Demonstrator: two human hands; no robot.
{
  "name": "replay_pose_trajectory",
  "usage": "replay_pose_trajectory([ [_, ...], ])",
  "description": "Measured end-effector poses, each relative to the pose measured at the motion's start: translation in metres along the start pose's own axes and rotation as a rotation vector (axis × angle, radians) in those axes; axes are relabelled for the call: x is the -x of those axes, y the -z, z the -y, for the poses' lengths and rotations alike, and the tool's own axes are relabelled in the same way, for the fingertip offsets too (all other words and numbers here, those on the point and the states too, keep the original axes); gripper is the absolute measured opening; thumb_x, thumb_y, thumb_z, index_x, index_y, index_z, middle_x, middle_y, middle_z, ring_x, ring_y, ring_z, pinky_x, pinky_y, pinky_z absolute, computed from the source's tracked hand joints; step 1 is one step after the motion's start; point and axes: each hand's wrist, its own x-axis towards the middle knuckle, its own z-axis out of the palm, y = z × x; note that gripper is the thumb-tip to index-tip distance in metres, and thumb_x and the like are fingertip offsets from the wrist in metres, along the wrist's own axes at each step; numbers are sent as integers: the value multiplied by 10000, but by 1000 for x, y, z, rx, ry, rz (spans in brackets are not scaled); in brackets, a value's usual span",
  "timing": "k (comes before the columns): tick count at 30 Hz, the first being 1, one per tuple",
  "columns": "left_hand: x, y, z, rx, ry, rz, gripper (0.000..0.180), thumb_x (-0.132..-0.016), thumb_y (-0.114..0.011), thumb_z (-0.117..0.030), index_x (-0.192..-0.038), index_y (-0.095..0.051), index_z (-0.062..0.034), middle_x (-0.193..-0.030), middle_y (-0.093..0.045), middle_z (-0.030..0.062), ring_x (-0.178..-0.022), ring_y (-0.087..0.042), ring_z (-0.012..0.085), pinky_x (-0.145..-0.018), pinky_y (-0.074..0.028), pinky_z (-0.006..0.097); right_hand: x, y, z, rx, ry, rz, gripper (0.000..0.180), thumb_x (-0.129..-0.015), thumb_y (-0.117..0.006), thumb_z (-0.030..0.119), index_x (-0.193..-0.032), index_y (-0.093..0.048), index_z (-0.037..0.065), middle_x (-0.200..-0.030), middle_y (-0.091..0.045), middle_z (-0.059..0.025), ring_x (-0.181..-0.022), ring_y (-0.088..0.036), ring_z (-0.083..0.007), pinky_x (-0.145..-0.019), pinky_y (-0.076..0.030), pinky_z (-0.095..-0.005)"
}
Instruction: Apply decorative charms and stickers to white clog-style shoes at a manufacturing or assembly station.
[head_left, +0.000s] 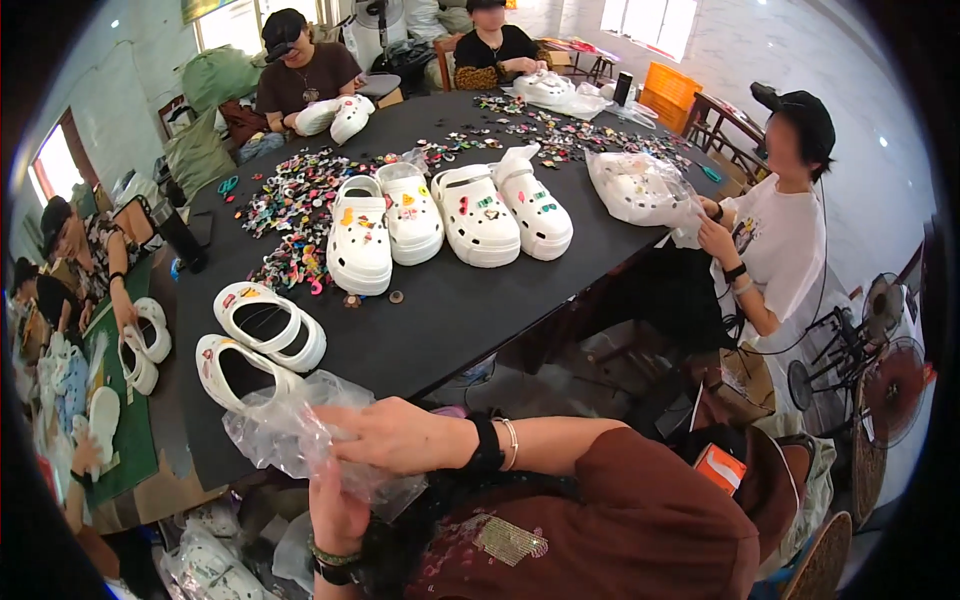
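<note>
A crumpled clear plastic bag [270,435] is bunched between my two hands at the table's near left edge. My right hand [395,435] pinches the bag from above. Below it, my left hand [340,508] grips the same plastic, its fingers partly hidden by the film. The bag lies against the near end of a white clog [225,372] with colourful charms; whether it goes around that end I cannot tell. Beside that shoe rests its mate, another white clog [272,322]. Neither shoe is touched directly by my fingers.
White clogs with charms [360,240] stand in a row on the black table [440,335]. Loose charms [300,190] lie heaped behind them. Co-workers sit around; one at right handles a bagged pair [640,190]. Fans [890,390] stand at right, bagged shoes [205,565] below left.
</note>
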Motion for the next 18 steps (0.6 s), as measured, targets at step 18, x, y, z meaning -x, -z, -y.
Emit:
replay_pose_trajectory([
  [18,31,63,-56,231,-252,-174,376,-937,-455,-66,-1304,-472,19,-1255,-583,132,-1141,-589,267,-990,-471,384,-49,13,52,-108,107,288,661,-672,-803,184,-1282,-548,167,-1442,-389,-227,-576,-599,-186,-533,-515,-304],
])
